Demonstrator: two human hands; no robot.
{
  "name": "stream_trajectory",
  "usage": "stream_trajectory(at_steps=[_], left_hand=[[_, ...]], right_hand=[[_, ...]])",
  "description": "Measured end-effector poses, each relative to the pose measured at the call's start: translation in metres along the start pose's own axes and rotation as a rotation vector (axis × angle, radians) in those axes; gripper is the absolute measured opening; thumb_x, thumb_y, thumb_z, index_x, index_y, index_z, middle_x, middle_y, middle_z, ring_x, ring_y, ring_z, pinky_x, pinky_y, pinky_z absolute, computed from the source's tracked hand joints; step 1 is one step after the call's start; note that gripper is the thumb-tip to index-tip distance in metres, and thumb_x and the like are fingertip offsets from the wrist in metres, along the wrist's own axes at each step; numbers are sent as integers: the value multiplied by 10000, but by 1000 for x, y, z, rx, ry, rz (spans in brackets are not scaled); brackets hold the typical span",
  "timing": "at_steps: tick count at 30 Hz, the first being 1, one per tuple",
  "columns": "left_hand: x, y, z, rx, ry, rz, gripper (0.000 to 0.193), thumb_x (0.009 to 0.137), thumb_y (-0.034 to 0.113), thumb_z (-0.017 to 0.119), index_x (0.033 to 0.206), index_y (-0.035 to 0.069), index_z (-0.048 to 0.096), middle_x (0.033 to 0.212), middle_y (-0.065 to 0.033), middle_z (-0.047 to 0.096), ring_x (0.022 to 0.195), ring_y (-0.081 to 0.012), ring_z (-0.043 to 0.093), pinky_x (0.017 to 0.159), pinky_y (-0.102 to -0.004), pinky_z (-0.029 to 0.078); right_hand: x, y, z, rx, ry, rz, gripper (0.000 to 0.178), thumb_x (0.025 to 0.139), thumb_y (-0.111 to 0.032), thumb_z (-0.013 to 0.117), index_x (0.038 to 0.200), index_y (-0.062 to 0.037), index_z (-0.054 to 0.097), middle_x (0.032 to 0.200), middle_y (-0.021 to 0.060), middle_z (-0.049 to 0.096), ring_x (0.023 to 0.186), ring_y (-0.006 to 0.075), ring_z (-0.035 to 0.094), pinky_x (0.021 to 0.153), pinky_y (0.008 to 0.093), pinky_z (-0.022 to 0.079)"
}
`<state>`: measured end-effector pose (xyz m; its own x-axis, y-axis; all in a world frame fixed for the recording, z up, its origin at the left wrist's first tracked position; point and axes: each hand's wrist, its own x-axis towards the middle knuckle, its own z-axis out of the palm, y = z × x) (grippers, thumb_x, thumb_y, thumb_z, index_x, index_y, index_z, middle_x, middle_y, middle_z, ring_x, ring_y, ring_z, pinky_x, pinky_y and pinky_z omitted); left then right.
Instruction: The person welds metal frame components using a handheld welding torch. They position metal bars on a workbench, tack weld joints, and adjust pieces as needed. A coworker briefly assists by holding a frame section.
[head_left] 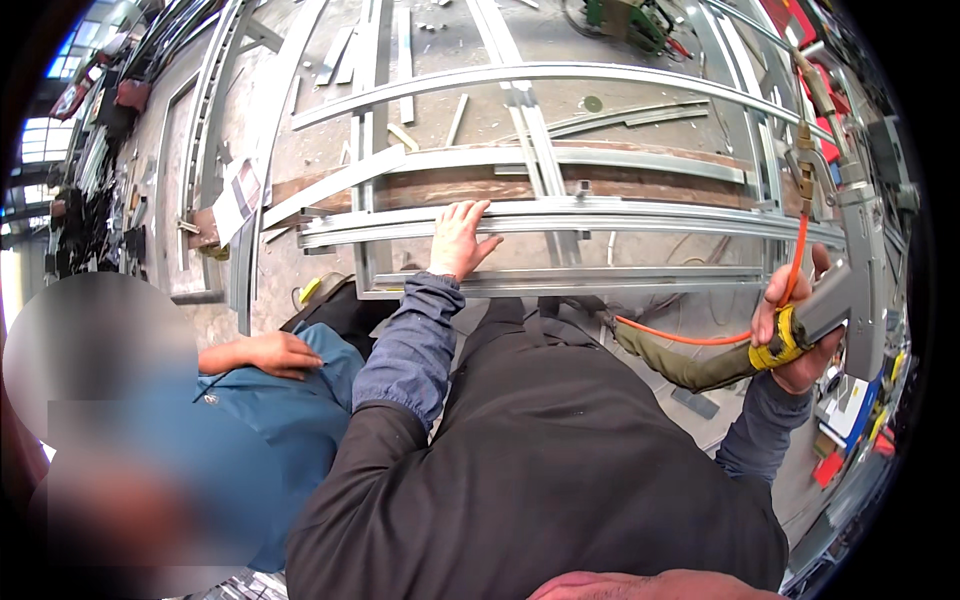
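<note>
My left hand lies palm down on a long metal rail, its fingers stretched out and thumb apart. The rail is a silvery profile running across a frame of similar bars. At the right, my right hand is closed around the grip of a large grey metal tool with a long body. A thick olive sleeved cable, bound with yellow tape, runs to the grip. An orange hose loops from brass fittings on the tool past my fingers. The tool's far end overlaps the right end of the frame.
A person in a blue shirt is close at my left, one hand in their lap. Beyond the rail lie a brown beam, loose metal strips and a green machine. Piled stock lines the far left.
</note>
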<state>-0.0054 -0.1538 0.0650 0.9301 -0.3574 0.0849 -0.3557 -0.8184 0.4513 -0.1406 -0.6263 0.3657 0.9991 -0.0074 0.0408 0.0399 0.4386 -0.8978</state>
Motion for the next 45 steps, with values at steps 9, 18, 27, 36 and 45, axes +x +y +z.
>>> stream_trajectory(at_steps=[9,18,27,36,45], left_hand=[[-30,-85,-36,13,92,-7,596,827,466,928,1343,219,761,1268,-38,683,1264,-294,608,1118,-478,439],[-32,-96,-35,4,125,17,531,862,488,889,1332,272,770,1241,-4,680,1215,-272,616,1069,-461,452],[-38,-99,-35,-82,187,53,433,856,326,904,1207,161,710,1303,-51,675,1249,-308,623,1114,-492,464],[-42,-119,-35,14,205,238,339,861,232,832,1188,180,760,1366,-73,673,1287,-329,625,1148,-501,479],[-43,-135,-14,-127,233,214,274,909,264,773,1171,188,772,1268,-79,703,1281,-311,637,1145,-490,463]], right_hand=[[31,15,62,-174,48,73,1191,979,-744,735,1779,-72,164,1134,152,609,704,157,691,618,279,612],[62,26,127,-362,-40,164,1233,954,-747,768,1760,-9,200,1111,118,646,681,135,688,590,243,572],[120,58,164,-435,-166,327,1274,851,-767,837,1665,85,351,1009,130,672,625,167,679,544,267,561],[168,108,195,-303,-356,608,1135,836,-709,894,1612,18,496,1034,111,695,735,181,698,630,299,585],[207,191,295,-723,-1002,633,582,1111,-200,583,1654,-21,480,1504,185,679,1382,268,650,1180,378,474]])
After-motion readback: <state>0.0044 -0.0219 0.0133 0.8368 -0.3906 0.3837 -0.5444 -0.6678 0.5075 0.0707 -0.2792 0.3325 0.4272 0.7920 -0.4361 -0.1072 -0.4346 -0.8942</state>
